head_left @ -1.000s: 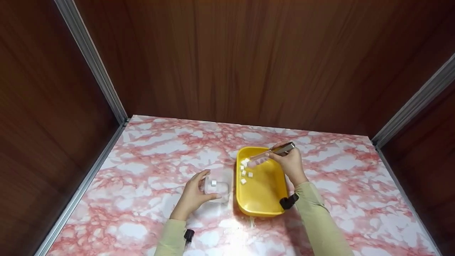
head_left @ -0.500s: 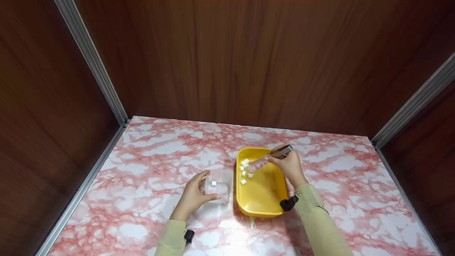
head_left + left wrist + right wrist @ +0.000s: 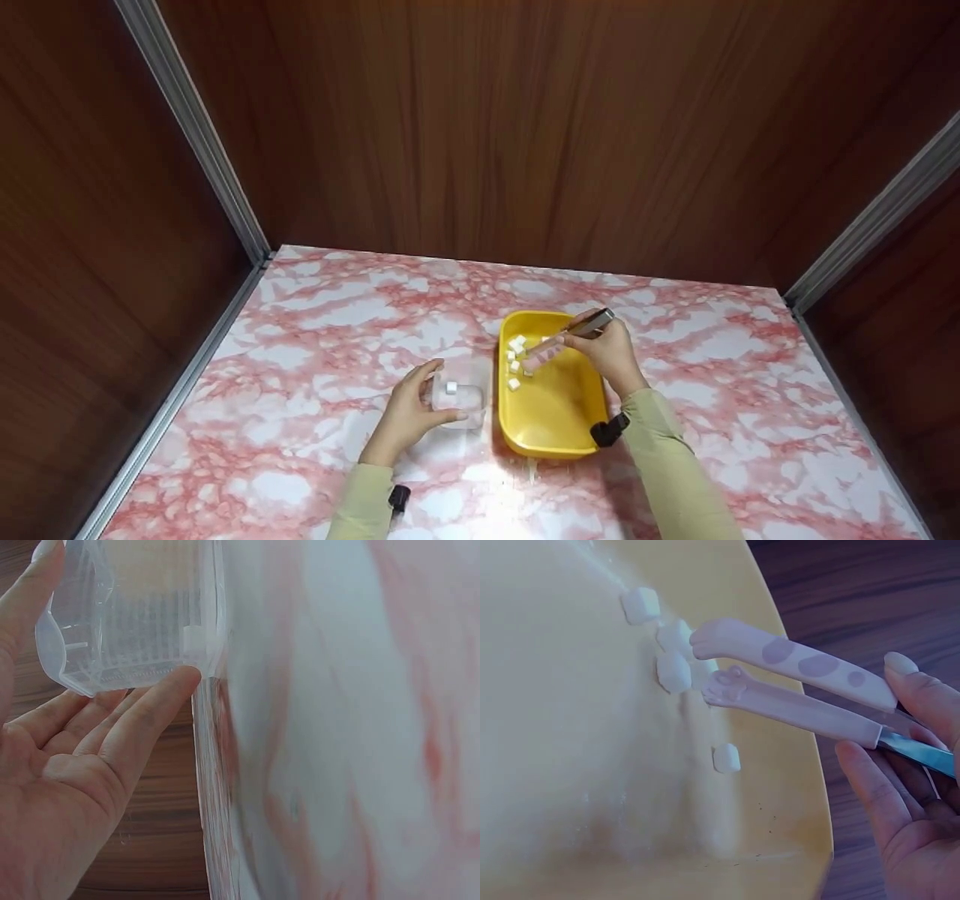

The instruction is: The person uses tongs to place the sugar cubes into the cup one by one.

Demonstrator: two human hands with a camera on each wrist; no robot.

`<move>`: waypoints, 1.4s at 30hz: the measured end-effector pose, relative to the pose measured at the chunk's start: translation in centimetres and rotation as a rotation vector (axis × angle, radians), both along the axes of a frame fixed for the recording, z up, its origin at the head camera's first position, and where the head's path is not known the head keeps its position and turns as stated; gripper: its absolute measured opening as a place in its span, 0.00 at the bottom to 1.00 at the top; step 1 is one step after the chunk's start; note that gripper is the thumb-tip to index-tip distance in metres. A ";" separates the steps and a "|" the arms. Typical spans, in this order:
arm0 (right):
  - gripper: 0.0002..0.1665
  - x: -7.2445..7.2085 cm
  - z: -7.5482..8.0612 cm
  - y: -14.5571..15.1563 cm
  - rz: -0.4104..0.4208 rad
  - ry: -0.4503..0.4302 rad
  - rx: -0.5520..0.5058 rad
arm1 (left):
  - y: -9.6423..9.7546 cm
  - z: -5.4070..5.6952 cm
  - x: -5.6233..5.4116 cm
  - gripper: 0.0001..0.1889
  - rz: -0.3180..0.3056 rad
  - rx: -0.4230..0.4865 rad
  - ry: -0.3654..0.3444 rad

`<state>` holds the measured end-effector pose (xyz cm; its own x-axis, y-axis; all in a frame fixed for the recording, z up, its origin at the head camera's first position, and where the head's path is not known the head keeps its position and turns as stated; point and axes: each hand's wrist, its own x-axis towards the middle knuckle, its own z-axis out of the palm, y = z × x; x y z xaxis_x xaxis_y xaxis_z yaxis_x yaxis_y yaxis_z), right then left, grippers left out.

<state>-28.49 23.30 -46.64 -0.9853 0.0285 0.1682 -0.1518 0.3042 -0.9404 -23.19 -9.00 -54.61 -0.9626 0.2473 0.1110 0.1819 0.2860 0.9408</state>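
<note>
1. Nearest, the person's left hand (image 3: pixel 409 411) has its grip on a clear plastic, square-sided container, thumb and fingers on opposite sides.
2. That clear container (image 3: pixel 469 418) sits on the red-and-white marbled table (image 3: pixel 300 420), with one small white cube (image 3: pixel 451 388) inside.
3. Just right of it, a yellow, round-cornered rectangular basin (image 3: pixel 555 420) holds several white cubes (image 3: pixel 514 385), mostly along its left side.
4. The right hand (image 3: pixel 609 351) grips metal tongs with pale pink, spotted, paw-tipped arms (image 3: pixel 802 660); their tips are parted over the basin's cubes, contact unclear.
5. Farthest, a dark brown wood-grain panel (image 3: pixel 510 135) stands behind the table.
</note>
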 end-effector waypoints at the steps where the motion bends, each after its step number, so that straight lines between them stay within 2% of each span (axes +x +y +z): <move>1: 0.18 0.0 -0.1 0.0 0.005 0.001 -0.005 | 0.0 0.0 0.0 0.45 0.000 0.000 0.000; 6: 0.18 -0.2 -0.4 0.1 0.019 0.001 -0.031 | 0.0 0.0 0.0 0.45 0.005 0.000 0.004; 10: 0.19 0.2 0.2 -0.1 0.034 -0.008 -0.042 | 0.0 0.1 0.0 0.46 0.004 -0.002 0.003; 18: 0.20 0.1 0.2 -0.2 0.041 -0.023 -0.064 | 0.0 0.1 0.1 0.47 -0.003 -0.007 -0.002; 24: 0.20 -0.6 -0.9 0.2 0.037 -0.015 -0.061 | 0.0 0.1 0.1 0.46 0.000 -0.010 0.002; 29: 0.20 -1.5 -2.4 0.7 -0.004 -0.016 -0.004 | 0.0 0.1 0.1 0.46 0.000 -0.003 -0.001; 34: 0.17 -1.7 -2.8 0.6 -0.029 0.007 0.052 | 0.0 0.1 0.1 0.46 0.004 0.002 -0.004; 42: 0.14 -1.7 -2.6 0.4 0.033 0.069 0.130 | 0.0 0.1 0.0 0.46 0.009 0.007 -0.001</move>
